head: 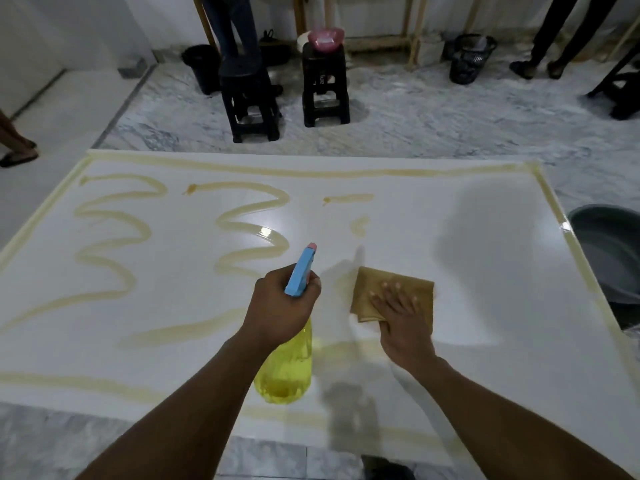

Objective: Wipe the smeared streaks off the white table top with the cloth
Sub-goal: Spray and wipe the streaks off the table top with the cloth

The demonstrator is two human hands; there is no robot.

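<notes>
The white table top (pixel 485 258) carries wavy yellowish smeared streaks (pixel 114 251) across its left and middle, plus a streak along the far edge. My right hand (pixel 401 320) lies flat, fingers spread, pressing a folded tan cloth (pixel 377 289) onto the table right of centre. My left hand (pixel 282 306) grips the neck of a yellow spray bottle (pixel 287 368) with a blue trigger head, held above the table's near middle. Around the cloth and to its right the surface looks white, with only faint marks.
A grey basin (pixel 609 251) sits on the floor off the table's right edge. Two black stools (pixel 249 98) stand beyond the far edge, one bearing a pink bowl (pixel 325 39). Black bins and other people's legs (pixel 554 36) are at the back; a sandalled foot (pixel 17 154) at left.
</notes>
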